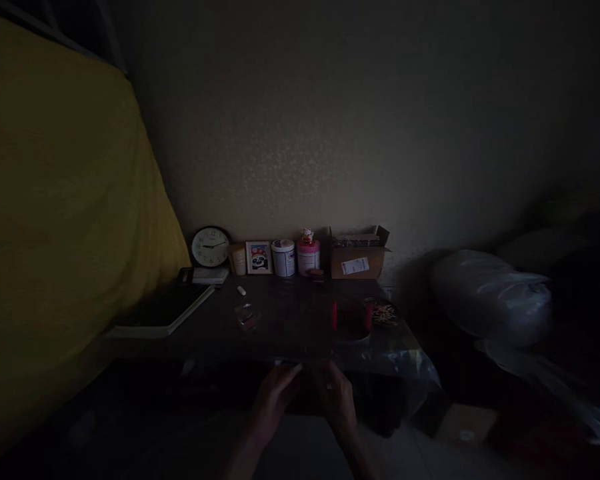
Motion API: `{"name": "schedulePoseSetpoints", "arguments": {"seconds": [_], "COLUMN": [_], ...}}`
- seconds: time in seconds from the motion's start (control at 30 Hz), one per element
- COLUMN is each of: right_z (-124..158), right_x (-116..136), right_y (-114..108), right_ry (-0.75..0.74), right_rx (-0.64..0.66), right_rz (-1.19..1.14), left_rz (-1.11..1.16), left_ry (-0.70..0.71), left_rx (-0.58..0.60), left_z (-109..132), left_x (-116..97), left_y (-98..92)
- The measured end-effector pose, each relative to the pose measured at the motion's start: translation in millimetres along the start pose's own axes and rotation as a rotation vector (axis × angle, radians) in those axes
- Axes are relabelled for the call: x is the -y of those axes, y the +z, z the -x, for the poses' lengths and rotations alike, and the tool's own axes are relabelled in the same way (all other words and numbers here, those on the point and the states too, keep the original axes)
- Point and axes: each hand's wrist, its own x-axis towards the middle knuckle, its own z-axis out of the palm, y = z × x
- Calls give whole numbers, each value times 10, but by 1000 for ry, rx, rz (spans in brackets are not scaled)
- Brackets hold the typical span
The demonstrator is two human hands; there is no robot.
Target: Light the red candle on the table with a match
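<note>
In dim light, my left hand (276,390) is low in the middle of the view, at the near edge of the dark table (290,313). Its fingers are curled towards the other hand, with a small pale spot at the fingertips. My right hand (339,393) is just to the right, fingers bent inward. Anything between the hands is too dark and blurred to make out. Beyond them on the table are a small clear packet (246,317), a white oval object (241,291) and a dark tray with red sides (351,321).
A clock (211,247), framed panda picture (259,258), white tin (283,259), pink tin (309,260) and open cardboard box (358,262) line the wall. A large book (165,313) lies left beside a yellow curtain (65,200). A plastic bag (490,297) is at the right.
</note>
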Motion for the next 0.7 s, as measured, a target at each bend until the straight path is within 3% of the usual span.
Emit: {"name": "schedulePoseSetpoints", "arguments": {"seconds": [0.13,0.33,0.5,0.6,0.7], "right_z": [-12,-44,-77,-84,-132], "right_x": [29,10,180,171,-2], "right_y": [-62,-131,-247,-241,-220], "right_ry": [-63,-198,-223,-289,-179], "right_rx": [-70,-62,-165,-53,-89], "right_rz": [30,165,114,197,334], "left_rz": [-8,-19,-33,-36,-44], "left_ry": [-17,29,-3,15,26], "left_rx": [-40,-7,-53,-62,-58], "left_z": [6,-7,-33,-30,-1], "left_x": [-35,-18,-42,-83,-121], "left_y": [79,174,208,263,288]}}
